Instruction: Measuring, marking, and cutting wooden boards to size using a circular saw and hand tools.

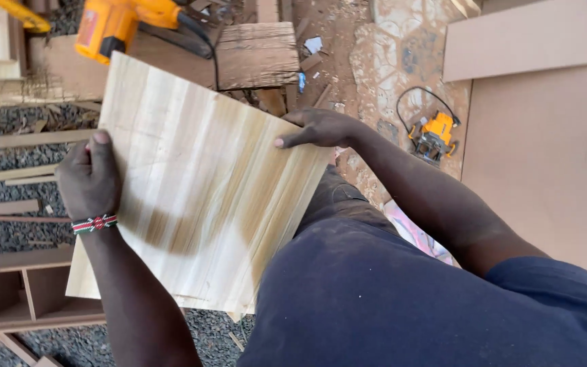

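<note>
Head view. A pale plywood panel (198, 183), apparently the top of a thin stack whose lower edges show at the bottom corner, is held tilted in front of the body, above the gravel ground (8, 177). The left hand (90, 178), wearing a beaded wristband (94, 223), is closed over the panel's left edge with the thumb on the face; the right hand (321, 127) clasps the far right edge, forefinger extended along the surface. Gripping opposite edges seems to steady the sheet and keep its face in sight. Behind lie a yellow power tool (113, 26) on a wooden block (256, 54), and a yellow router (435, 134) with its coiled cord on the dirt. Brown boards (545, 136) fill the right. No packages, labels or signs can be made out.
</note>
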